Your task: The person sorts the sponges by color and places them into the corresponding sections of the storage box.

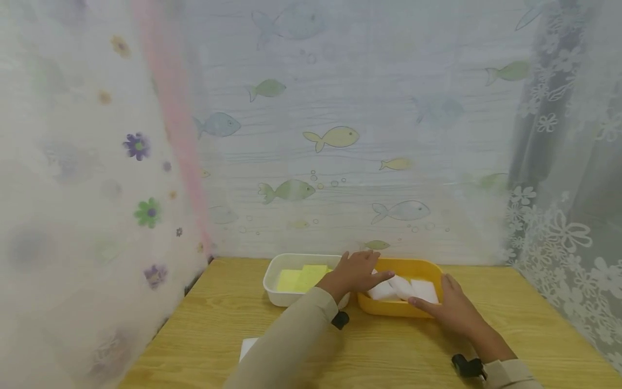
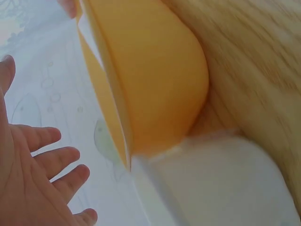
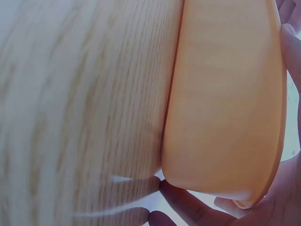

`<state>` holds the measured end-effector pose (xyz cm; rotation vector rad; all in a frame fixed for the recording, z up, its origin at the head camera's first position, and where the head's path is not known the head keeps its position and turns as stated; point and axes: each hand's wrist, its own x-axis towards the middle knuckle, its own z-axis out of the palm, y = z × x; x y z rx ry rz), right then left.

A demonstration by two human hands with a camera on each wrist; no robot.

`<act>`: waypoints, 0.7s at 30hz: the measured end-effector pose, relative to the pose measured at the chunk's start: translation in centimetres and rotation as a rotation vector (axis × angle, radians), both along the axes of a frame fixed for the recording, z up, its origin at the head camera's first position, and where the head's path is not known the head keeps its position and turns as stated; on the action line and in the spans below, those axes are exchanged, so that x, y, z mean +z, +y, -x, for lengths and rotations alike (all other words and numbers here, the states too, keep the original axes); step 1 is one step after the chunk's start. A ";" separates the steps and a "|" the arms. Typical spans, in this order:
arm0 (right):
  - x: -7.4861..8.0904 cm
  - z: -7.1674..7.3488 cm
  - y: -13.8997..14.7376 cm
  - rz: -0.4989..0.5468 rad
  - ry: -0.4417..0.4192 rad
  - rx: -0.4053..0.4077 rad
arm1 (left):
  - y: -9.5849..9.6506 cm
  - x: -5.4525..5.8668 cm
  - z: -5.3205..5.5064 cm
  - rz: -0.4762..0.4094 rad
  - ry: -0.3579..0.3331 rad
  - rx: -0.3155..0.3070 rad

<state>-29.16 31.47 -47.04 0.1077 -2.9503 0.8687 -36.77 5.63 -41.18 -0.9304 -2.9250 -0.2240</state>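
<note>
A yellow-orange plastic container (image 1: 400,309) stands on the wooden table, with several white sponge-like blocks (image 1: 424,290) inside. My right hand (image 1: 457,309) grips its right end, thumb at the front rim and fingers around the end wall. In the right wrist view, fingertips (image 3: 181,200) reach around the container's lower corner. Over the gap between this container and a white one (image 1: 282,299), my left hand (image 1: 356,272) hovers with spread fingers and holds nothing. Yellow pieces (image 1: 290,280) lie in the white container, partly behind the left wrist.
A white flat piece (image 1: 247,346) lies on the table (image 1: 389,351) at the front left, partly covered by the left sleeve. Fish-printed sheeting (image 1: 335,162) hangs behind the table's back edge, with flowered sheeting (image 1: 97,216) on the left and lace-patterned sheeting (image 1: 566,232) on the right.
</note>
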 end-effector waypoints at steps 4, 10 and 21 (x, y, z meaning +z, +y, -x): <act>0.0 0.0 -0.1 -0.005 0.010 0.002 | -1.8 0.2 0.1 -0.016 -0.016 -0.015; 0.0 0.0 -0.1 -0.005 0.008 0.006 | -4.1 0.9 -0.6 -0.033 -0.012 -0.046; 0.1 0.0 0.0 -0.004 -0.019 0.010 | -9.8 0.7 -2.2 -0.090 0.040 -0.081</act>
